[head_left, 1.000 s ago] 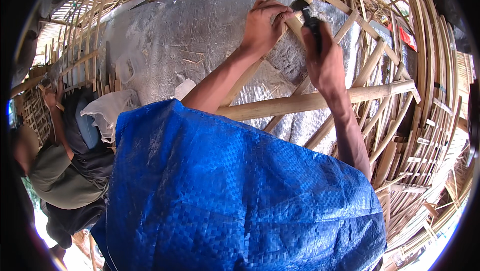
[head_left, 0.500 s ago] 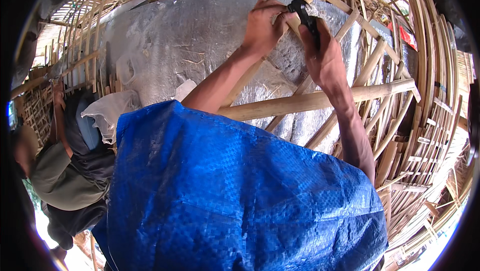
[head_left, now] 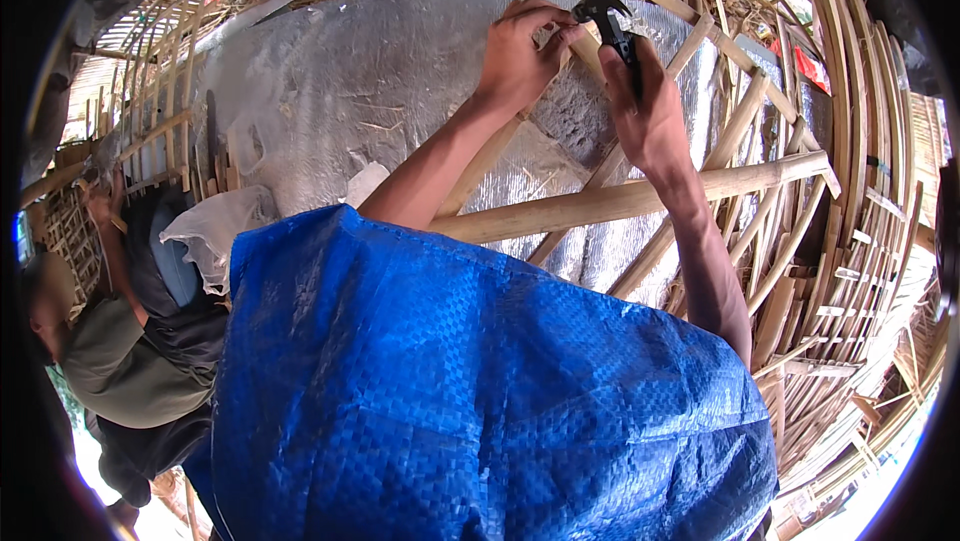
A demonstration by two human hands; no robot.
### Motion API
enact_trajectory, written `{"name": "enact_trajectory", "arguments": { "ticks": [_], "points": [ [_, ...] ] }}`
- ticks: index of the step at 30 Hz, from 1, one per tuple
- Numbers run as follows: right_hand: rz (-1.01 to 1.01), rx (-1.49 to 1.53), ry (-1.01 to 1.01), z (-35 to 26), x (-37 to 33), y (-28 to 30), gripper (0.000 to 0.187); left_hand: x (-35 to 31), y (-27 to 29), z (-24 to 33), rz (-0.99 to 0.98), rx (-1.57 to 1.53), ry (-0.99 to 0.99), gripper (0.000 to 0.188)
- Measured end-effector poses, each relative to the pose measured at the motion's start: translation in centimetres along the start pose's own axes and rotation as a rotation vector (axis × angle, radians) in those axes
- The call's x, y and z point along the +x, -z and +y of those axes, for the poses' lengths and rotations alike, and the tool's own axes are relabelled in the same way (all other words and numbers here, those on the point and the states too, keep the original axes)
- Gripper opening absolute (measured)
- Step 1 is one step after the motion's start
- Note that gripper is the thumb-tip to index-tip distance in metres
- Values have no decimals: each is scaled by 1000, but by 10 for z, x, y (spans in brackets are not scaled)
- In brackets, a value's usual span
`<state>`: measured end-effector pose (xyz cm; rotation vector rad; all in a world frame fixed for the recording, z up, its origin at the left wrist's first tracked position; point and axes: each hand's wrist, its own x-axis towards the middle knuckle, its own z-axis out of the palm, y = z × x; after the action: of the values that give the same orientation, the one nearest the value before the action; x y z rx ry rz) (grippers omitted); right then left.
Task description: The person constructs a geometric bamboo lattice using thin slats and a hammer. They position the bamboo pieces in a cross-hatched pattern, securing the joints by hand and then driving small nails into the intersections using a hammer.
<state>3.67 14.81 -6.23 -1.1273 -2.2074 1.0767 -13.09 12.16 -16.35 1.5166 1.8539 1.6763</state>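
Black and claw-ended, a hammer (head_left: 606,23) stands out against the pale bamboo near the top of the frame. The person's right hand (head_left: 645,121) is closed around its handle, with the hammer's head just beside the fingertips of the left hand (head_left: 525,53). That left hand is bent, its thumb and fingers drawn toward each other over a bamboo strip (head_left: 488,163); whether a nail is pinched there is too small to tell.

The strip slants up beneath the hands, its upper end by a crossing rail (head_left: 738,56). Several slats meet that rail to the right, and a thick bamboo pole (head_left: 620,209) runs across below, so much of the lattice looks put together. The spot between the hands seems to be the part in hand and probably not finished; how firmly the other joints are fixed cannot be seen.

Silver sheeting (head_left: 330,71) lies beneath the bamboo, and blue woven sheeting (head_left: 480,381) covers the near foreground. At the left, well apart from these hands, is a co-worker (head_left: 130,371).
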Motion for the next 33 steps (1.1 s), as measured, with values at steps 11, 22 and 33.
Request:
{"name": "enact_trajectory", "arguments": {
  "ticks": [11, 22, 33],
  "points": [
    [-19, 5, -105, -2, -3, 6, 31, 0, 5, 14, -28, 216, 13, 66],
    [130, 196, 62, -26, -7, 24, 36, 5, 9, 31, -309, 182, 561, 91],
    [175, -43, 192, -7, -1, 12, 29, 4, 6, 42, -296, 160, 669, 82]
  ]
}}
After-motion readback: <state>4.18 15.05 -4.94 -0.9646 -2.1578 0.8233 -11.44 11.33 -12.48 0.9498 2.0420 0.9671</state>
